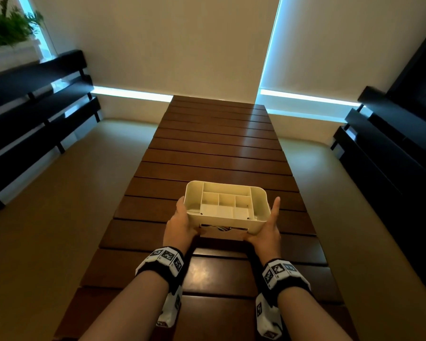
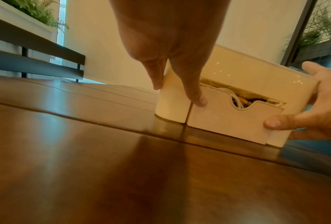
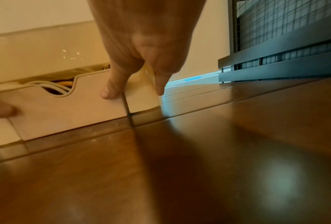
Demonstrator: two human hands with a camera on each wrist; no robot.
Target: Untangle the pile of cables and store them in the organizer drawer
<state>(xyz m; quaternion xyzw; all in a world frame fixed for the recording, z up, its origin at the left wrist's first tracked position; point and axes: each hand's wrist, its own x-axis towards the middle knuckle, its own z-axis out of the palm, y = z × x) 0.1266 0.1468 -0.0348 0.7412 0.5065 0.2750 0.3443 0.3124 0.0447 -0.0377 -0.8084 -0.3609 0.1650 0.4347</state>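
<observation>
A white organizer with open top compartments stands on the brown slatted table. Its drawer front sits almost flush with the body. White and orange cables show through the drawer's handle notch, and they also appear in the right wrist view as cables. My left hand flanks the organizer's left end, its thumb pressing the drawer front and a straight finger lying along the side. My right hand mirrors it at the right end, thumb on the drawer front.
Dark slatted benches run along the left and the right of the table. A green plant stands at the far left. A pale wall with blinds closes the far end. Tan floor lies on both sides.
</observation>
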